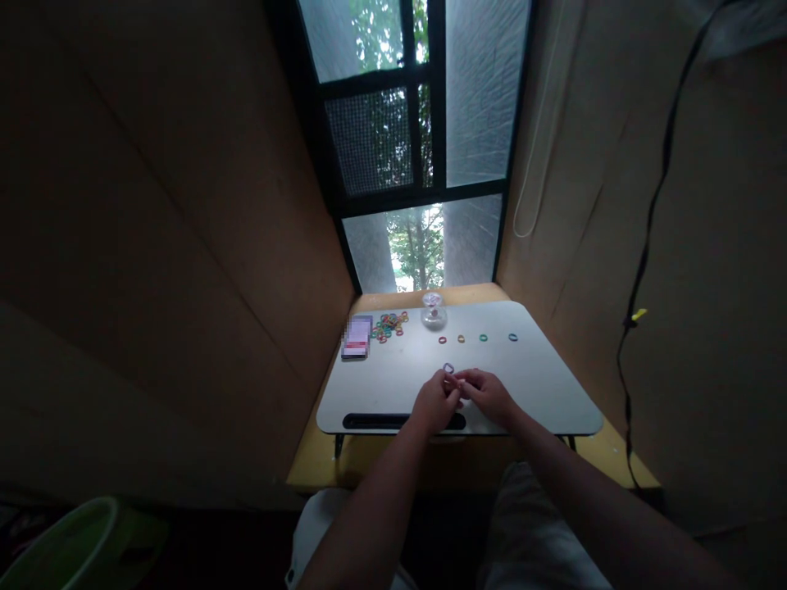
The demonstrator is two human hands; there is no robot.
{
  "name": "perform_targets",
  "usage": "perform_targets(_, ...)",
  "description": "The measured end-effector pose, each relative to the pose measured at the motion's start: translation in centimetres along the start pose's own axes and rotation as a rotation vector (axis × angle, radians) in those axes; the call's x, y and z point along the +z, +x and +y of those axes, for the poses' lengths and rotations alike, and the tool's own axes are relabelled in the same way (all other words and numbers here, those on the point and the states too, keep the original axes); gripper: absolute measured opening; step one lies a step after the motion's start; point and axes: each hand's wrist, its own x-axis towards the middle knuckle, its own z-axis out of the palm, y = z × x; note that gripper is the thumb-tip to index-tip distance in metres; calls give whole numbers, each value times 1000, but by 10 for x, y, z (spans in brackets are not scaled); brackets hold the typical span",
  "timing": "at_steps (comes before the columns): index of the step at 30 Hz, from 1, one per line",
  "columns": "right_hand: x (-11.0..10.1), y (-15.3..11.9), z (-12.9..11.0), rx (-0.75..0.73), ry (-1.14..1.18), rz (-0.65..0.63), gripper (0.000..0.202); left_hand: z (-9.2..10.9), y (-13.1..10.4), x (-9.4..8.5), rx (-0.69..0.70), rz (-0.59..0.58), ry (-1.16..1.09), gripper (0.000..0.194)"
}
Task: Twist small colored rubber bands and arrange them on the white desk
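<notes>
My left hand (438, 400) and my right hand (487, 393) meet over the front middle of the white table (393, 381). Fingers of both are pinched together, and a small pale purple ring (448, 369) shows at the fingertips of my left hand. Whatever my right fingers hold is too small to make out. Beyond the hands lie a red ring (442, 340), an orange ring (461, 338), a green ring (483, 338) and a blue ring (512, 338) in a spaced row. A heap of coloured rings (388, 326) sits at the back left.
A clear container (434, 315) stands at the table's back edge. At the left lies a phone (357, 338). The black slot (375, 421) runs along the front edge. A window is behind, walls flank both sides, and a black cable (652, 213) hangs at right.
</notes>
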Motion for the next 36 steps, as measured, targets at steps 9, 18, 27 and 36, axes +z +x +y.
perform_targets(9, 1, -7, 9, -12, -34, 33, 16, -3, -8, 1, 73, 15, 108, 13)
perform_targets(18, 10, -10, 17, -39, -120, 85, 9, -3, -6, 0, 57, 93, 207, 15)
perform_targets(27, 15, -16, 13, -42, -150, 122, 4, -3, -7, 0, 33, 151, 241, 11)
perform_targets(36, 13, -16, 4, -36, -162, 118, 14, -3, -7, 1, 52, 163, 275, 13)
